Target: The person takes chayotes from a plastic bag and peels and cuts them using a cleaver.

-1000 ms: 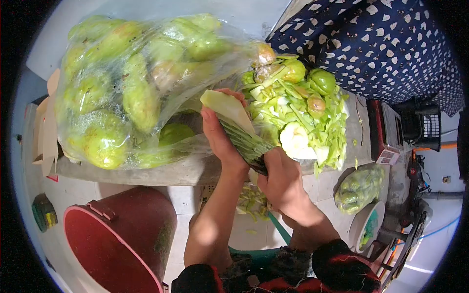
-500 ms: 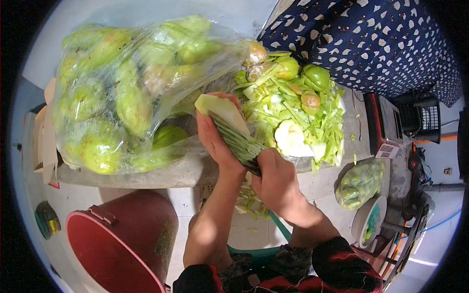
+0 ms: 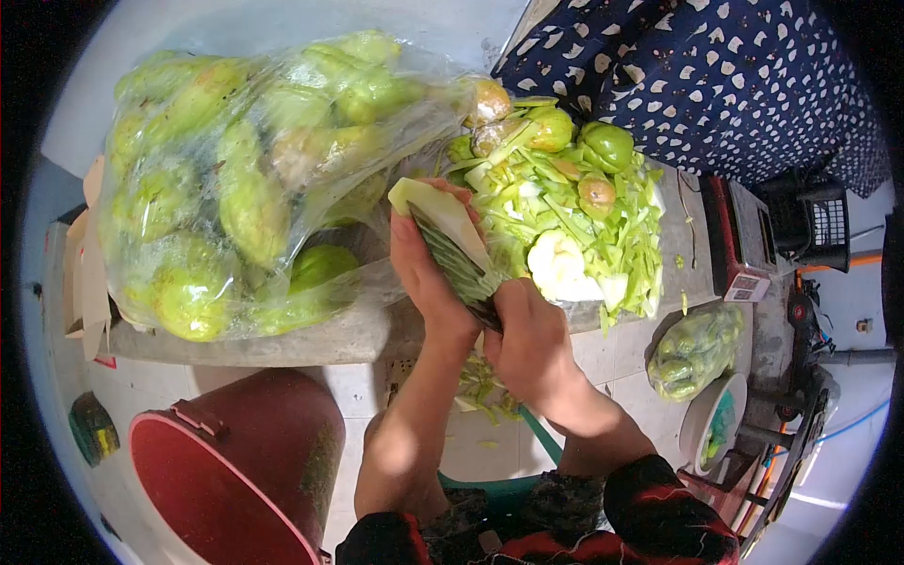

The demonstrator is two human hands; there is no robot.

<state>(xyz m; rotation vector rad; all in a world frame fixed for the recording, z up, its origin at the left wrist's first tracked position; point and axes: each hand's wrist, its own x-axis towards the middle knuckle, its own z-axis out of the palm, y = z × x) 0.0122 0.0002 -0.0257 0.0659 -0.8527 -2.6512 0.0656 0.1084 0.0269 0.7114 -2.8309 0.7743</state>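
Note:
My left hand (image 3: 428,268) is wrapped round a pale green peeled fruit (image 3: 443,215), its thumb along the near side and its fingers behind. My right hand (image 3: 529,334) is closed round the handle end of a dark blade (image 3: 461,268), which lies along the fruit's cut face. Right of the fruit is a heap of light green peelings and cut pieces (image 3: 612,259), with a few whole green fruits (image 3: 605,147) on it. A clear plastic bag (image 3: 250,188) full of green fruits lies to the left.
The table edge (image 3: 254,350) runs below the bag. A red bin (image 3: 254,452) stands on the floor at the lower left. At the right are a red scale (image 3: 730,235), a black crate (image 3: 824,226), a bagged bundle of fruits (image 3: 695,353) and a white bucket (image 3: 702,424). Patterned dark cloth (image 3: 706,85) hangs above.
Both hands remain on the fruit and the blade, having moved slightly to the right since half a second ago. The surroundings have shifted a little with the camera.

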